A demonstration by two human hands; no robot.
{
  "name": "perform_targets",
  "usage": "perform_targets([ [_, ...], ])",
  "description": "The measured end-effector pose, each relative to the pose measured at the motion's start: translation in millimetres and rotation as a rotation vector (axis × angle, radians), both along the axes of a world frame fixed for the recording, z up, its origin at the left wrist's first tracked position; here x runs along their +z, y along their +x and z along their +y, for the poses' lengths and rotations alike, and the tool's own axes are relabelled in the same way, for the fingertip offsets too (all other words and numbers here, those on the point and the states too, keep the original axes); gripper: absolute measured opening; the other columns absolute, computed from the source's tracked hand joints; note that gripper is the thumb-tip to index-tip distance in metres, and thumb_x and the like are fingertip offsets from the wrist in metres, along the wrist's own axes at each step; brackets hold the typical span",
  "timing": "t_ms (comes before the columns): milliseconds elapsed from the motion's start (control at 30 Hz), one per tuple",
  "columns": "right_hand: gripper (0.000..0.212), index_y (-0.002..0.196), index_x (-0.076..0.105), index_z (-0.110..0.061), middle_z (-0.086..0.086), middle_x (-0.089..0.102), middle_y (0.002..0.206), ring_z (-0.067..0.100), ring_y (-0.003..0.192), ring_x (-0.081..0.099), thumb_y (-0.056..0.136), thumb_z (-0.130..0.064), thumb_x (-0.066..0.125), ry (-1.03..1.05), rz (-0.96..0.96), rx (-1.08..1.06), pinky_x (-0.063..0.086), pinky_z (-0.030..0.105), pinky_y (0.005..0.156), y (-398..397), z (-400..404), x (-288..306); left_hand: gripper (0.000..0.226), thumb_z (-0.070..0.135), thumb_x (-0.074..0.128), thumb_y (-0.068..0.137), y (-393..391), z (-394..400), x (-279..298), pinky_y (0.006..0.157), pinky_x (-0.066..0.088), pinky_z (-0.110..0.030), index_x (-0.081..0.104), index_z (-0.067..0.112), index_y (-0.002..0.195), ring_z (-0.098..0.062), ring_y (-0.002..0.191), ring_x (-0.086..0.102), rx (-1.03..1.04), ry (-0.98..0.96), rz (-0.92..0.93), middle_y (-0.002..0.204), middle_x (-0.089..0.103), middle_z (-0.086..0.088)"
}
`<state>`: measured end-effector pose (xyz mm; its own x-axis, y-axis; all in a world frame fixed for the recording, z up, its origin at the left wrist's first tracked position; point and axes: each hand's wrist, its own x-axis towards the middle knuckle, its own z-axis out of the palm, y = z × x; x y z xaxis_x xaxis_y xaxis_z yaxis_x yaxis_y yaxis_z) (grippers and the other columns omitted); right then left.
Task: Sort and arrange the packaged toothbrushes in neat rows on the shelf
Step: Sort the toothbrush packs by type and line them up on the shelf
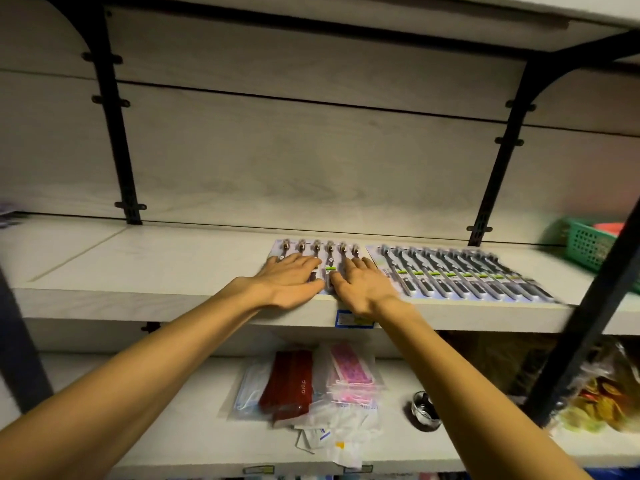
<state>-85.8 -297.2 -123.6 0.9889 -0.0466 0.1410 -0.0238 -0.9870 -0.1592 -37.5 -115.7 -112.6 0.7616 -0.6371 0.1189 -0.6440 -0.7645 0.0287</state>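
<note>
Head view | left hand (291,278) and right hand (360,284) are laid flat, fingers straight, on left row of packaged toothbrushes (322,258) | second row (460,275) lies just beside, on shelf (138,268)

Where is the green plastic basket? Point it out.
In the head view, the green plastic mesh basket sits at the far right of the upper white shelf, right of the long row of grey packaged toothbrushes, partly behind a black metal strut.
</note>
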Motion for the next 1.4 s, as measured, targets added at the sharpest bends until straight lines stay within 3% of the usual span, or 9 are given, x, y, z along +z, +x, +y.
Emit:
perform_targets([
  [167,0.06,0.14,0.043,-0.005,0.02,0.036,0.153,0.034,0.142,0.03,0.102,-0.045,0.021,-0.119,0.01,0.0,0.025,0.046,0.117,-6,0,5,0.07,0.056,0.018,0.097,-12,-9,-1,0.123,0.006,-0.051,0.022,0.019,0.157,-0.019,0.153,0.013,0.023,-0.035,-0.005,0.165,0.022,-0.004],
  [400,0.062,0.158,0.02,-0.015,0.011,0.01,0.166,0.027,0.154,0.006,0.105,-0.046,0.011,-0.134,0.04,0.028,0.013,0.045,0.124,-18,-1,3,0.067,0.055,0.018,0.102,-31,-7,-2,0.123,0.005,-0.053,0.011,0.023,0.161,-0.017,0.154,0.006,0.06,-0.023,-0.021,0.168,0.011,0.003],
  [700,0.061,0.156,0.024,-0.012,0.011,0.02,0.164,0.025,0.153,0.012,0.106,-0.046,0.018,-0.047,-0.153,-0.086,0.011,0.042,0.125,-63,31,-6,0.075,0.065,0.018,0.1,-66,44,-18,0.125,-0.003,-0.041,0.001,0.023,0.161,-0.017,0.153,-0.013,-0.136,-0.074,-0.11,0.166,-0.015,-0.002],
  [833,0.057,0.152,0.032,-0.01,0.013,0.027,0.161,0.028,0.151,0.016,0.106,-0.043,0.027,-0.046,-0.287,-0.071,0.012,0.04,0.124,-88,93,-4,0.077,0.064,0.023,0.101,-82,111,-24,0.124,-0.005,-0.032,0.004,0.02,0.161,-0.018,0.154,-0.008,-0.223,-0.06,-0.169,0.167,-0.01,-0.005],
  [933,0.051,0.146,0.042,-0.009,0.014,0.041,0.153,0.03,0.145,0.031,0.105,-0.038,0.036,-0.053,-0.349,0.027,0.023,0.039,0.12,-96,153,2,0.077,0.064,0.024,0.1,-88,180,-25,0.121,-0.006,-0.029,0.005,0.02,0.161,-0.018,0.154,-0.005,-0.204,-0.06,-0.179,0.168,-0.009,-0.004],
  [1067,0.041,0.136,0.054,-0.009,0.012,0.056,0.136,0.03,0.128,0.048,0.101,-0.028,0.047,-0.062,-0.423,0.19,0.039,0.04,0.106,-98,250,-2,0.066,0.057,0.03,0.103,-100,295,-29,0.123,0.013,-0.034,0.021,0.022,0.158,-0.018,0.153,0.014,-0.155,-0.035,-0.251,0.167,0.011,-0.002],
  [1200,0.039,0.135,0.055,-0.014,0.007,0.058,0.133,0.027,0.121,0.052,0.1,-0.029,0.046,-0.145,-0.419,0.394,0.044,0.038,0.099,-92,348,-11,0.05,0.046,0.041,0.102,-111,407,-23,0.106,0.038,-0.036,0.049,0.019,0.143,-0.02,0.131,0.048,-0.103,0.018,-0.378,0.147,0.046,-0.002],
  [1400,0.036,0.129,0.055,-0.018,0.002,0.06,0.12,0.024,0.11,0.055,0.097,-0.03,0.046,-0.212,-0.441,0.613,0.05,0.037,0.086,-66,479,-5,0.045,0.044,0.043,0.099,-104,531,-19,0.1,0.041,-0.038,0.051,0.02,0.136,-0.021,0.123,0.05,0.176,-0.017,-0.388,0.139,0.047,-0.001],
])
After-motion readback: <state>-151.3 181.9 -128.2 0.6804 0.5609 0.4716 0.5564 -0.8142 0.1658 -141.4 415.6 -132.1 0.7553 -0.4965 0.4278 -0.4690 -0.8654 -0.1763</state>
